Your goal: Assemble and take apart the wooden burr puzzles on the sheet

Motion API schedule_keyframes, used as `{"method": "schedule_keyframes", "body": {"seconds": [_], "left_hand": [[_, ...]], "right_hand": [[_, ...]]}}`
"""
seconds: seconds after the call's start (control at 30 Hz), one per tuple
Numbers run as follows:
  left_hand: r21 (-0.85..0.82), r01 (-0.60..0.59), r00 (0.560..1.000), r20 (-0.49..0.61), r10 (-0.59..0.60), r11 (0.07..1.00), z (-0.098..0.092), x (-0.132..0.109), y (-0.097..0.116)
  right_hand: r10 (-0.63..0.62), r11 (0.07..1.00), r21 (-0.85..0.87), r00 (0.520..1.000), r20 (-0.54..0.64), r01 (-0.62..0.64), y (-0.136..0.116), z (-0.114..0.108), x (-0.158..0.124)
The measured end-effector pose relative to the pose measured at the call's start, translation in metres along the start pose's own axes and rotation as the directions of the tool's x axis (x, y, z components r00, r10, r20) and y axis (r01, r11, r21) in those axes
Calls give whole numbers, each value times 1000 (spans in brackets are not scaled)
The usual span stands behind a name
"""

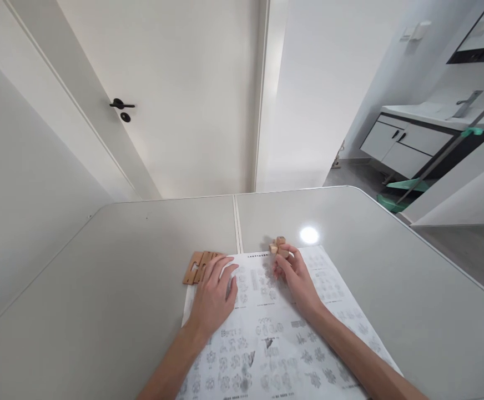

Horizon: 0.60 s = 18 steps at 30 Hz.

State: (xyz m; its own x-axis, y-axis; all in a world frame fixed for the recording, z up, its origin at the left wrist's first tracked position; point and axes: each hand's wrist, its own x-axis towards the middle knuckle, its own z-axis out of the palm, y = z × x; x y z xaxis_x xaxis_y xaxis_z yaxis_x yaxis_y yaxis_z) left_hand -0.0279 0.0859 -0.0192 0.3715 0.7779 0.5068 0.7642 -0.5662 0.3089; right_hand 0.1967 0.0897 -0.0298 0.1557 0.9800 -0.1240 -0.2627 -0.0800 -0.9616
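Note:
Flat wooden puzzle pieces point(192, 268) with cut-out notches lie side by side at the top left corner of a printed sheet point(262, 311). My left hand point(215, 289) rests on the sheet with its fingers spread, the fingertips over the right part of those pieces. Near the sheet's top edge, my right hand point(296, 275) has thumb and fingers closed on a small wooden block puzzle point(281, 242) of several knobbly parts. The fingers hide part of it. Rows of small diagrams cover the paper, which has a few dark torn-looking spots.
The grey table point(121, 311) has a seam across its middle and a bright light reflection at the back right. Beyond it stand a white door point(192, 100) with a black handle point(121, 104) and, at the right, a washbasin cabinet point(408, 141).

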Motion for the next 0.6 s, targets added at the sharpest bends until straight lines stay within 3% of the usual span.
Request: {"method": "schedule_keyframes", "body": {"seconds": [0.13, 0.23, 0.37, 0.5, 0.6], "left_hand": [[-124, -3, 1000, 30, 7, 992, -1, -1, 6], [-281, 137, 988, 107, -111, 950, 1, -3, 11], [-547, 328, 945, 201, -260, 770, 3, -5, 17], [-714, 388, 919, 348, -186, 583, -2, -2, 19], [-703, 466, 877, 450, -170, 537, -7, 0, 20]], "right_hand": [[-14, 998, 67, 993, 113, 6, -1, 2, -2], [-20, 994, 108, 962, 271, -10, -1, 4, -4], [-12, 991, 125, 877, 481, -56, 1, 4, -8], [8, 980, 149, 782, 623, -129, 0, 3, -13], [17, 974, 149, 715, 699, -168, -2, 4, -16]]}}
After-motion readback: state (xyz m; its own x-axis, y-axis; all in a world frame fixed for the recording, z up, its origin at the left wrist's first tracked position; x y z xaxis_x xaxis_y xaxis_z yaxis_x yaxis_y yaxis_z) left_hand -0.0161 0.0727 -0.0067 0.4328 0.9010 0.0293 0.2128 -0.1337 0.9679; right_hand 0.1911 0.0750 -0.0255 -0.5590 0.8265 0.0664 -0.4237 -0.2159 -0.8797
